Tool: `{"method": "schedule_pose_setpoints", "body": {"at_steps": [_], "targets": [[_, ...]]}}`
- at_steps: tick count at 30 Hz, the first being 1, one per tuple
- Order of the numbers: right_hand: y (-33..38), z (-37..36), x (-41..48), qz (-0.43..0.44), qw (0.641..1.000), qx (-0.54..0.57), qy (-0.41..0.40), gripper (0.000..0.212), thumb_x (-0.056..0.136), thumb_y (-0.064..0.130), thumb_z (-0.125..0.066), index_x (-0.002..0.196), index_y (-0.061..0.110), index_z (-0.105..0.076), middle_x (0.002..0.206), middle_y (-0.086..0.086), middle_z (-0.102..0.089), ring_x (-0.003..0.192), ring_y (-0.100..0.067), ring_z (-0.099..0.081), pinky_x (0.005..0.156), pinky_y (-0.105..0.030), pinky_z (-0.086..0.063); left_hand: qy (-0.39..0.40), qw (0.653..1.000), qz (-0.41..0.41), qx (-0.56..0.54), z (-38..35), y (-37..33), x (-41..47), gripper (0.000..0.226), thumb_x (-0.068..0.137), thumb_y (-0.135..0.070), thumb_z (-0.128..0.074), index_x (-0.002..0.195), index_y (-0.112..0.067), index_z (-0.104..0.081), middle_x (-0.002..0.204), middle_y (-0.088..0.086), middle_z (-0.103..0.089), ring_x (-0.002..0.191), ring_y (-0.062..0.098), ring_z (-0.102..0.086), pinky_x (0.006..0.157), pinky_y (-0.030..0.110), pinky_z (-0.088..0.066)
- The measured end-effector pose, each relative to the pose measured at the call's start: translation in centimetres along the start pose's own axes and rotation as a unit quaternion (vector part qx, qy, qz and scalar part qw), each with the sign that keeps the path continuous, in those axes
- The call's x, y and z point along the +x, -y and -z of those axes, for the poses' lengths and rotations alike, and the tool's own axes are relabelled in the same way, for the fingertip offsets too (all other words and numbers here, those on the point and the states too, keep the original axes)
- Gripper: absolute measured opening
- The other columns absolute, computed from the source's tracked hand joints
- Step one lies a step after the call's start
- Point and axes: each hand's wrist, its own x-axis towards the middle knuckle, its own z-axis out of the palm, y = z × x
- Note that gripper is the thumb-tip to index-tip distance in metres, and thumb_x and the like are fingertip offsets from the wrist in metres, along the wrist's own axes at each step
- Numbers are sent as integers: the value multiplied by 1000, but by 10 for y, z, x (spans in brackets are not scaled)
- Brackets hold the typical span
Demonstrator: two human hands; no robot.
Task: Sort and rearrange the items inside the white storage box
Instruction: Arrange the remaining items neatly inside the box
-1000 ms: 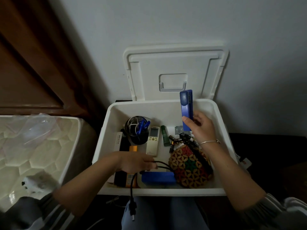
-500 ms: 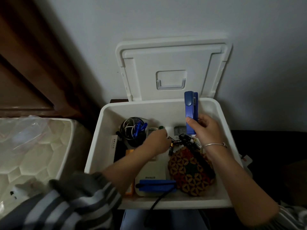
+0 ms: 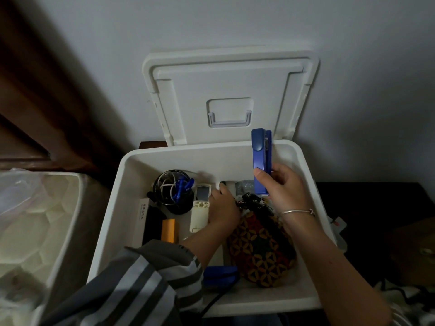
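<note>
The white storage box (image 3: 313, 175) stands open, its lid (image 3: 230, 74) leaning on the wall. My right hand (image 3: 284, 187) grips a blue stapler (image 3: 260, 158) upright above the box's back right. My left hand (image 3: 223, 209) reaches into the middle of the box, its fingers curled around a small dark item near the back wall; what it is I cannot make out. A white remote (image 3: 200, 205) lies just left of that hand. A patterned pouch (image 3: 261, 250) lies under my right forearm.
A black cup with coiled cables and blue pens (image 3: 174, 189) stands at the back left of the box. An orange block (image 3: 168, 230), a long white carton (image 3: 143, 216) and a blue case (image 3: 220, 274) also lie inside. A cream quilted bin (image 3: 40, 229) stands to the left.
My left hand let go of the black cable at the front and moved to the back middle of the box. The stapler stays upright in my right hand.
</note>
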Motion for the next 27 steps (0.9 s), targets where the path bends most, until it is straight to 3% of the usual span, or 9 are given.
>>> {"method": "schedule_pose_setpoints", "body": {"at_steps": [9,12,18,23,27], "targets": [[5,3,-2,-8,1000,18,-9,31,81,34,-68,108,20,-65,94,-6,-69,86,-22,-67,82,-41,-55,40,997,-67,15,-7,11,11,48,92,-16,-58,131,-6,-34,120,17,-50,103,31,-56,78,37,-48],[6,3,-2,-8,1000,21,-14,30,81,33,-68,108,18,-65,95,-8,-69,85,-22,-67,79,-38,-55,45,988,-121,80,-12,10,6,37,96,-11,-47,130,-5,-33,117,16,-52,94,29,-60,64,31,-39],[7,3,-2,-8,1000,25,-17,27,82,30,-68,106,18,-65,94,-7,-70,83,-20,-66,73,-32,-53,48,984,-142,100,-10,6,7,34,97,-7,-43,129,-2,-33,118,17,-49,87,28,-60,63,29,-39],[6,3,-1,-9,999,29,-13,29,83,30,-67,109,17,-64,94,-7,-69,82,-19,-66,67,-27,-50,57,984,-162,51,-5,9,6,32,93,-3,-48,122,-4,-34,113,17,-46,66,16,-42,50,24,-28],[5,3,0,-9,1000,25,-12,32,82,32,-67,111,18,-64,97,-6,-69,85,-19,-67,74,-31,-52,62,983,-175,5,-5,14,9,25,93,-7,-52,111,-8,-35,106,15,-51,73,21,-49,57,28,-39]]}}
